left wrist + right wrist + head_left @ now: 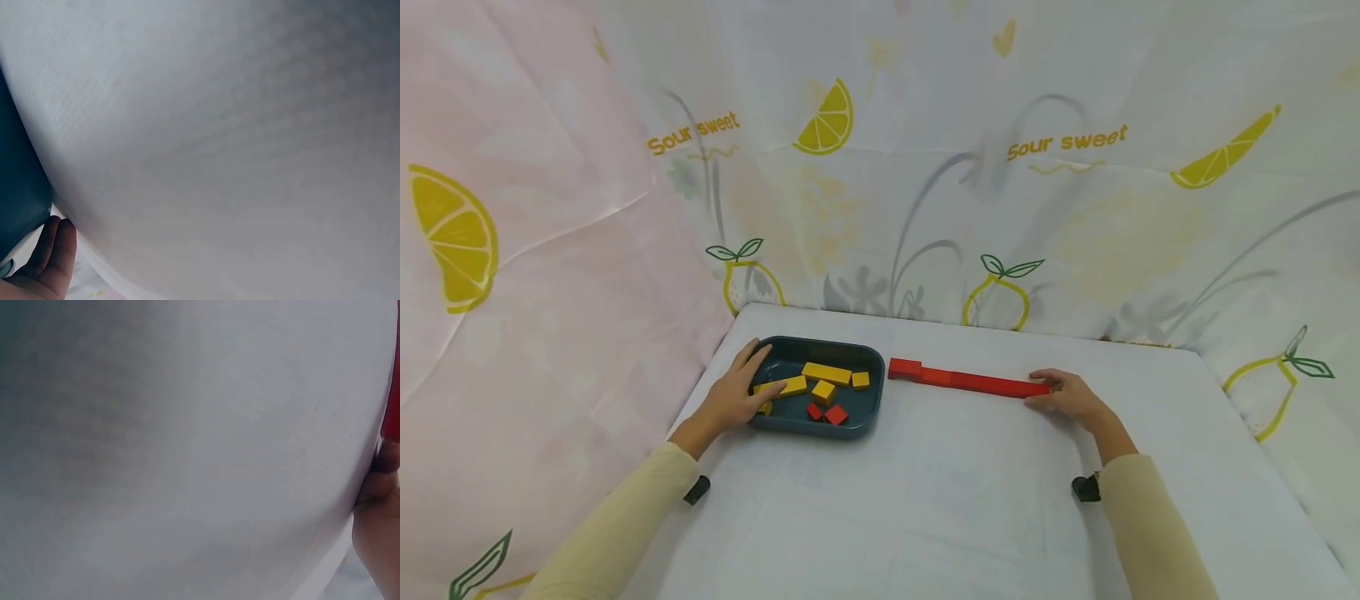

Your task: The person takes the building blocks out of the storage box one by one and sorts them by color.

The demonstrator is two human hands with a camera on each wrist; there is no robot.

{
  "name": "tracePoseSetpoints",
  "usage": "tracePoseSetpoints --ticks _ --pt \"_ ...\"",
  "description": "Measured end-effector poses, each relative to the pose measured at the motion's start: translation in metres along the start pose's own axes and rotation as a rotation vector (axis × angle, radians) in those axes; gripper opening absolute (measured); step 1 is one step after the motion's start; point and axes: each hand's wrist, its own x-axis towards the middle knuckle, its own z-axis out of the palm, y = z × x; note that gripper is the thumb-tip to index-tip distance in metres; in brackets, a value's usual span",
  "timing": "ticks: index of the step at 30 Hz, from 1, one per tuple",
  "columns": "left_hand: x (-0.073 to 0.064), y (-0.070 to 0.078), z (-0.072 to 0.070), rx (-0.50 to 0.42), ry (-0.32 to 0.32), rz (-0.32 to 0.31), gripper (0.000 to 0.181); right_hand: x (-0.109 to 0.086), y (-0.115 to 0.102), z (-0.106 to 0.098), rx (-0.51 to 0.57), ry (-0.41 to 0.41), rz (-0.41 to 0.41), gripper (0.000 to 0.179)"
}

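Observation:
My left hand (730,396) rests over the left side of a dark teal tray (877,392), its thumb reaching inside above a yellow block (792,386). In the left wrist view, straight fingers (61,250) lie beside the tray's outer wall (19,181). Several yellow blocks and two small red blocks (837,414) lie in the tray. To its right, red blocks (973,382) form a long straight row on the white table. My right hand (1075,398) pinches the row's right end between thumb and fingers. A raised red block (905,368) sits at the left end.
White cloth covers the table (925,500). A lemon-print curtain (880,192) hangs behind and along the left side. Small black devices show at both wrists, the right one (1086,489) beside the sleeve.

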Motion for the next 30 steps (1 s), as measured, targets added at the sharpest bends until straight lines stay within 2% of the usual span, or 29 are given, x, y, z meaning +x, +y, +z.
tracePoseSetpoints --ticks 7,12,16,19,24,30 --pt "0.0 -0.001 -0.008 0.002 0.007 -0.01 0.085 0.004 -0.01 -0.004 0.018 -0.004 -0.006 0.073" --pt "-0.002 -0.001 -0.005 0.01 0.007 -0.018 0.085 0.003 -0.011 -0.007 -0.001 -0.015 -0.017 0.082" --pt "-0.002 0.001 0.001 0.012 -0.013 0.007 0.088 -0.005 -0.011 -0.015 -0.005 0.039 -0.006 0.087" --pt "-0.002 0.004 0.004 0.008 -0.015 0.006 0.089 -0.012 -0.019 -0.02 -0.033 0.128 -0.08 0.086" --pt "-0.002 0.003 0.001 0.01 -0.014 -0.01 0.088 -0.013 -0.054 -0.014 -0.198 0.259 -0.284 0.082" --pt "0.0 0.0 0.001 0.018 -0.023 -0.013 0.088 -0.013 -0.081 0.014 -0.526 0.301 -0.426 0.083"
